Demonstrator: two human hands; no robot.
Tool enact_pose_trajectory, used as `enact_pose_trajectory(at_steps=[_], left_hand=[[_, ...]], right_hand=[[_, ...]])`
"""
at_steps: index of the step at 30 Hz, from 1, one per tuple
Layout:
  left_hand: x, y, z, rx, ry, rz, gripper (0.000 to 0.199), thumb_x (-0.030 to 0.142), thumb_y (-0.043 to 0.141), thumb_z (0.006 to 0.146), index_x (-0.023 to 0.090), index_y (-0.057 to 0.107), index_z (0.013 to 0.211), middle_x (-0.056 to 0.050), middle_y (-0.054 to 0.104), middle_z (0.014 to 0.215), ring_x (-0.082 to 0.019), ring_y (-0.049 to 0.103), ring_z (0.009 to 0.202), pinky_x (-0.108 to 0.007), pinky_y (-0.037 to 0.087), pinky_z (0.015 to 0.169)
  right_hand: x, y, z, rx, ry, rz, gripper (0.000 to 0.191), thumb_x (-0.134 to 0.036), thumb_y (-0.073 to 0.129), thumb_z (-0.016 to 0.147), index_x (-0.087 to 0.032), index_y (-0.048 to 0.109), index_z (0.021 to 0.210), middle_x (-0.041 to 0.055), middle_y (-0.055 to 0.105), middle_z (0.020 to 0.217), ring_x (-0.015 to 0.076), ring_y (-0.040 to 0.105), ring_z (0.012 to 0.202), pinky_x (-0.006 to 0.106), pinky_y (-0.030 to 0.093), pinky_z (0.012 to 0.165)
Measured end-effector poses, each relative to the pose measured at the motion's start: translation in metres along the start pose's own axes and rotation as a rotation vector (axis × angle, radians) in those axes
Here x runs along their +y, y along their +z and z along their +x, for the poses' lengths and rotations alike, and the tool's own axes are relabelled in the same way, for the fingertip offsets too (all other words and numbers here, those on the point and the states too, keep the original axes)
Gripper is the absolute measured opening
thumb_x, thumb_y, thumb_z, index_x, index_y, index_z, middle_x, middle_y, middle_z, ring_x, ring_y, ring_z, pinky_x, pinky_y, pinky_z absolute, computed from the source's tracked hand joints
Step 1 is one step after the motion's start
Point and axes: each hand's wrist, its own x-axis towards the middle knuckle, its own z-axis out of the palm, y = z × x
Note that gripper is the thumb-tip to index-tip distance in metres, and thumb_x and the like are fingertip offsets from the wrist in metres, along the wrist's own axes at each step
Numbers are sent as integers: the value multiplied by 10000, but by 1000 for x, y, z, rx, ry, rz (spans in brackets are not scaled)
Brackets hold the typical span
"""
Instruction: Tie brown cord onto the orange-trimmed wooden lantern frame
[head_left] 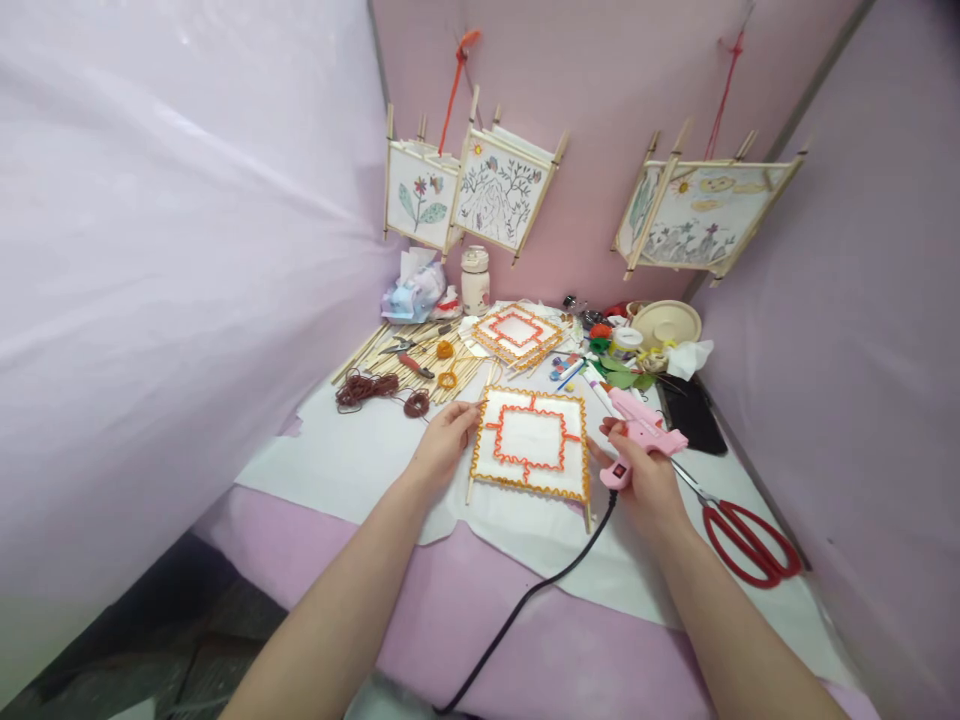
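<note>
A square white panel (529, 436) framed with thin sticks lies in front of me, trimmed with wavy mustard yarn at its border and orange-red yarn in an inner square. My left hand (448, 437) pinches its left edge near the upper corner. In my right hand (636, 468) is a pink glue gun (643, 422), its nozzle pointing up and left, beside the panel's right edge. A black cord (517, 618) runs from its handle down across the table edge. Behind the panel lies a similar decorated panel (517, 336).
Red-handled scissors (750, 545) and a black phone (694, 415) lie at right. Pliers (415, 365), brown cord (367, 390) and many sticks (457, 375) spread at left. A bottle (475, 280) stands behind. Stick-framed lanterns (495, 190) with drawings hang above.
</note>
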Motion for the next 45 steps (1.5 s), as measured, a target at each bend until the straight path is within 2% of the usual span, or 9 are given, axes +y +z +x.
enact_pose_trajectory(at_steps=[3, 7, 11, 15, 19, 24, 31, 39, 45], left_hand=[[-4, 2, 2, 12, 47, -44, 265, 263, 793, 623, 152, 579, 734, 4, 622, 739, -91, 567, 690, -212, 457, 702], [-8, 3, 2, -5, 74, -57, 270, 250, 791, 608, 152, 570, 728, 1, 626, 777, -95, 572, 716, -213, 456, 711], [-13, 1, 4, -34, 80, -7, 287, 293, 769, 637, 169, 540, 757, 16, 614, 767, -109, 575, 694, -234, 466, 686], [-19, -2, 6, -35, 99, 76, 297, 323, 749, 650, 179, 526, 782, 49, 559, 674, -101, 524, 589, -219, 430, 583], [-22, -2, 6, -16, 118, 127, 288, 359, 716, 676, 178, 538, 812, 54, 551, 668, -93, 494, 555, -208, 400, 540], [-22, 1, 3, -1, 99, 106, 311, 369, 721, 661, 175, 533, 816, 45, 569, 684, -106, 520, 583, -222, 421, 572], [-27, -2, 7, -13, 87, 40, 311, 360, 733, 650, 183, 530, 805, 53, 564, 678, -99, 512, 570, -221, 429, 579], [-25, 2, 3, -139, -29, -41, 354, 348, 778, 613, 185, 517, 788, 43, 574, 674, -124, 560, 585, -230, 439, 559], [-22, 4, -1, -128, -17, -45, 327, 325, 766, 620, 179, 527, 789, 41, 588, 667, -115, 554, 569, -225, 440, 549]], right_hand=[[-1, 0, 3, 12, 6, 56, 168, -243, 779, 625, -220, 641, 718, 12, 613, 994, 201, 533, 1137, 332, 549, 901], [3, -1, 4, -1, 1, 66, 181, -234, 777, 611, -220, 628, 712, -1, 613, 985, 184, 545, 1118, 305, 553, 889], [9, -2, 5, -38, -10, 45, 186, -249, 775, 610, -222, 627, 719, 13, 616, 1022, 203, 557, 1116, 337, 557, 897], [12, -3, 5, -57, -2, 56, 179, -241, 776, 607, -220, 632, 710, 29, 614, 1038, 225, 554, 1132, 377, 564, 898], [12, -1, 3, -71, 14, 76, 182, -227, 784, 596, -217, 638, 704, 20, 619, 1020, 207, 571, 1095, 376, 562, 903], [13, -1, 2, -81, 9, 64, 187, -229, 786, 590, -208, 629, 689, 19, 636, 994, 202, 596, 1054, 351, 567, 883], [13, -3, 3, -91, -9, 57, 194, -229, 785, 590, -213, 633, 709, 22, 645, 963, 220, 597, 1060, 376, 571, 869], [13, -7, 4, -96, 41, 77, 182, -231, 793, 601, -206, 651, 713, 14, 642, 988, 182, 591, 1032, 336, 552, 898], [12, -7, 4, -119, 50, 100, 184, -218, 799, 603, -211, 661, 724, 12, 650, 966, 182, 598, 1015, 345, 550, 906]])
